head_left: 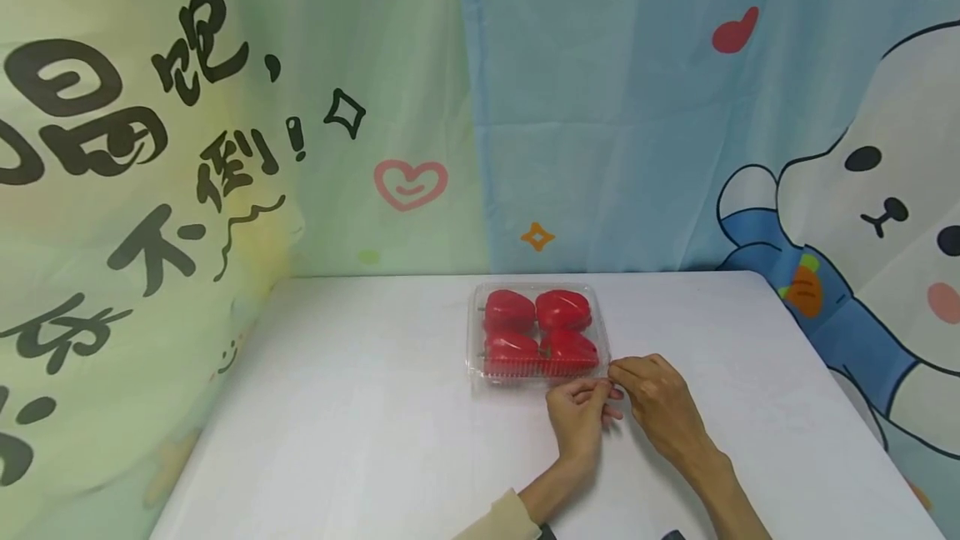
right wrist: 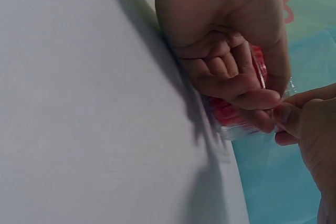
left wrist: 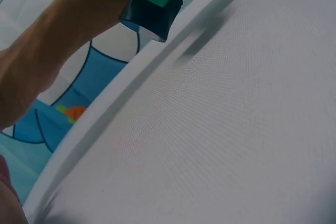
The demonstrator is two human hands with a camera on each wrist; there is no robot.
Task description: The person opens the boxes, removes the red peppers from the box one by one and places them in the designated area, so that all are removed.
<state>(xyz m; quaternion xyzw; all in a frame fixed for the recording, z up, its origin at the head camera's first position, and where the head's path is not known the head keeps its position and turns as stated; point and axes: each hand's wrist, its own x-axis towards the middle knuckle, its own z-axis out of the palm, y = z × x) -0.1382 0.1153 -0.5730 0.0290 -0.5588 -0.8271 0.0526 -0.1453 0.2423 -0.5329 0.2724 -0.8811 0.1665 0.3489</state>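
A clear plastic clamshell box [head_left: 477,323] stands on the white table, and several glossy red fruits [head_left: 566,311], shaped like peppers or wax apples, fill it in two rows. My left hand [head_left: 579,422] is at the box's front right corner, thumb and forefinger pinching its edge. From the right, my right hand [head_left: 663,407] pinches that same corner. In the right wrist view, the thumb of the right hand [right wrist: 317,135] meets the fingertips of the left hand [right wrist: 226,30] over the corner. The other left fingers curl loosely, and the hands partly hide the box.
The white table [head_left: 360,423] reaches back to a printed curtain [head_left: 375,40] with lettering, a heart and a cartoon animal [head_left: 885,215]. In the left wrist view, a dark wrist band [left wrist: 152,6] with a green patch is on the other forearm, above the table edge.
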